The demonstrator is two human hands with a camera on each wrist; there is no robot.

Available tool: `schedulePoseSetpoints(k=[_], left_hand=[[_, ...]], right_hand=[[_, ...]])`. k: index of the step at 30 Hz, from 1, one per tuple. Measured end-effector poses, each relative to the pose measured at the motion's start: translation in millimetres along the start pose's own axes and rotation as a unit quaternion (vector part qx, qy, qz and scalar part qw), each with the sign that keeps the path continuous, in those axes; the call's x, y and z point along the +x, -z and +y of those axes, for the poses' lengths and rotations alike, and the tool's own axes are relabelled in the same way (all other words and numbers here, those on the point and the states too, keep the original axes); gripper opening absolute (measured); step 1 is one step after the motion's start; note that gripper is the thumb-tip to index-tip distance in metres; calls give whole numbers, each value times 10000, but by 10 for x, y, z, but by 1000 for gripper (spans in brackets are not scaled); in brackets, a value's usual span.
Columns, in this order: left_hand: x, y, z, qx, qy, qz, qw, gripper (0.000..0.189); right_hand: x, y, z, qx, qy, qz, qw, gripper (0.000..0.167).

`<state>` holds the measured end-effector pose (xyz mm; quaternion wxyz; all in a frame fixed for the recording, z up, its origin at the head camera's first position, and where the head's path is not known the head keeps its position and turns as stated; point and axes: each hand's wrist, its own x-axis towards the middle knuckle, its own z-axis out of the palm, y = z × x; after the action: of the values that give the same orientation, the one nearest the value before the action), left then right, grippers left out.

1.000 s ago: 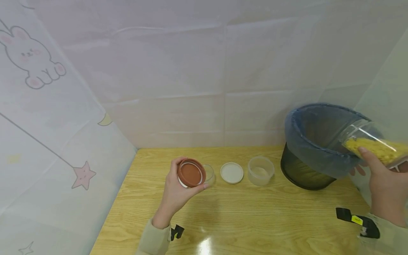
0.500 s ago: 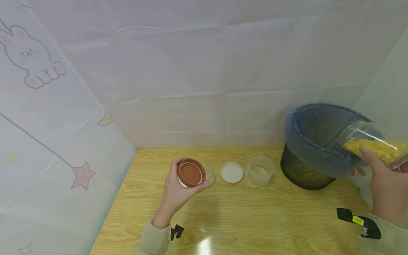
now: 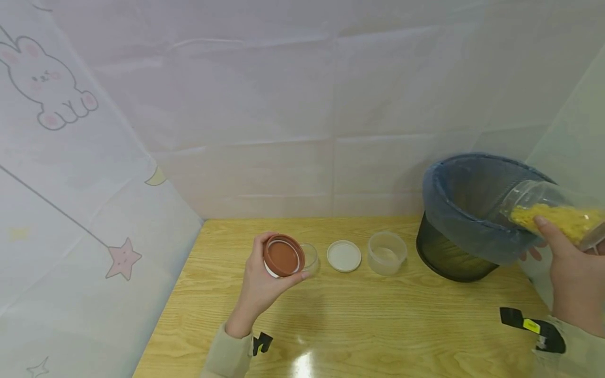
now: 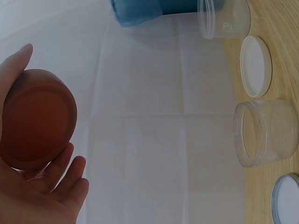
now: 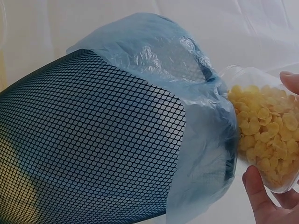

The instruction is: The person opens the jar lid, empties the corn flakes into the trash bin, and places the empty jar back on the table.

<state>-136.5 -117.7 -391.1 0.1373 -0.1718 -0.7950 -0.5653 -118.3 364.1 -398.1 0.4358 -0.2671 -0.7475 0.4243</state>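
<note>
My left hand (image 3: 264,289) holds a reddish-brown round lid (image 3: 284,256) up above the table, its hollow inner side facing the head camera. Thumb and fingers curl round its edge; the left wrist view shows its smooth outer face. On the right, my right hand (image 3: 574,273) grips a clear plastic jar (image 5: 229,74) partly filled with yellow corn flakes (image 5: 268,130). This jar lies tipped on its side, its mouth at the rim of a black mesh trash bin (image 5: 103,135) lined with a blue bag (image 3: 472,231). Its base runs out of the head view.
On the wooden table (image 3: 359,325) stand a clear jar (image 4: 266,133), a white lid (image 3: 344,256) and a frosted tub (image 3: 386,253) in a row left of the bin. A silver-rimmed lid (image 4: 287,200) lies near the clear jar. A papered wall (image 3: 264,115) rises behind.
The tipped jar has shifted slightly in my right hand's grip, and the corn flakes inside it have moved a little. My left hand and the brown lid stay where they were.
</note>
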Motion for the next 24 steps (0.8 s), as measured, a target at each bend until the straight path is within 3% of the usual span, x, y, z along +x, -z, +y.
schedulePoseSetpoints(k=[4,13,17,19,22,24], left_hand=[[4,-2,2,5,7,-6,10000,87],[5,2,11,9,44,-10,10000,87],[4,2,15,21,60,4,10000,87],[4,2,15,24,52,9,10000,87],[3,2,11,-1,34,1,10000,87],[2,2,6,-20,32,-7,10000,87]], right_hand=[[-3,-7,-78,26,-486,-37,9988,83],[-17,7,-157,-151,-976,-85,9951,83],[11,19,-115,-513,-821,143,9952,49],[31,23,-94,-594,-668,253,9957,41],[38,22,-74,-630,-526,311,9961,43],[23,17,-73,-598,-590,252,9961,59]])
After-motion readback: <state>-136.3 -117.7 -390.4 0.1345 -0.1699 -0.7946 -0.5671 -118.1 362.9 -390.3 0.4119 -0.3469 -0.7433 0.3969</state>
